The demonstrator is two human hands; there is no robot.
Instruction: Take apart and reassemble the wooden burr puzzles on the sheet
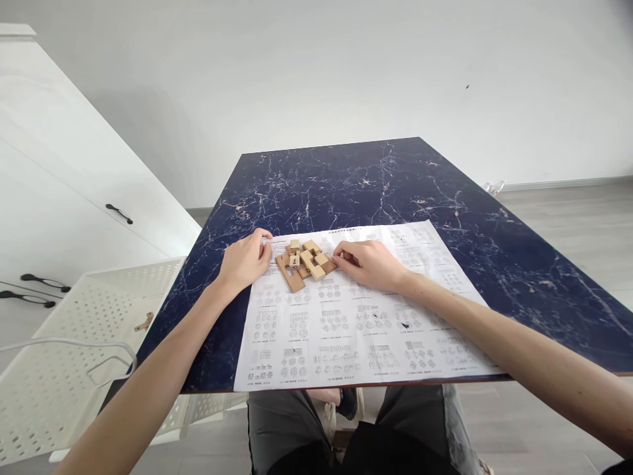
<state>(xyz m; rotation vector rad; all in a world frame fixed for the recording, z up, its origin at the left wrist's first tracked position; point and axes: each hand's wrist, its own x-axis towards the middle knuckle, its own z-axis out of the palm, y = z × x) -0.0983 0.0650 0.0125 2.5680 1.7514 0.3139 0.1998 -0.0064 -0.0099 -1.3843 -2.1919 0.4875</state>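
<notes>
Lap: the person's legs in grey trousers show below the near edge of the table (pixel 519 264), a dark blue slab veined in white.
Sheet: a white instruction sheet (pixel 346 330) printed with rows of small diagrams lies flat on the table, its near edge flush with the table's near edge, closer to the near left corner than to the right.
Wooden puzzle: a cluster of pale wooden puzzle pieces (pixel 305 262) rests on the far left part of the sheet; one block shows a dark figure 3, and a longer flat piece juts toward the near side.
Left hand: the left hand (pixel 246 259) rests palm down at the sheet's far left corner, fingers loosely curled, fingertips just beside the puzzle's left side; it grips nothing.
Right hand: the right hand (pixel 366 262) lies on the sheet just right of the puzzle, fingers drawn together, their tips touching the cluster's right edge; whether they pinch a piece I cannot tell.
Basket: a white perforated basket (pixel 79 343) with a wire handle stands off the table's left edge, a small wooden piece (pixel 144 322) inside.
Cabinet: white cabinet (pixel 54 191) with dark handles, further left.
Far side: bare tabletop, then a white wall.
</notes>
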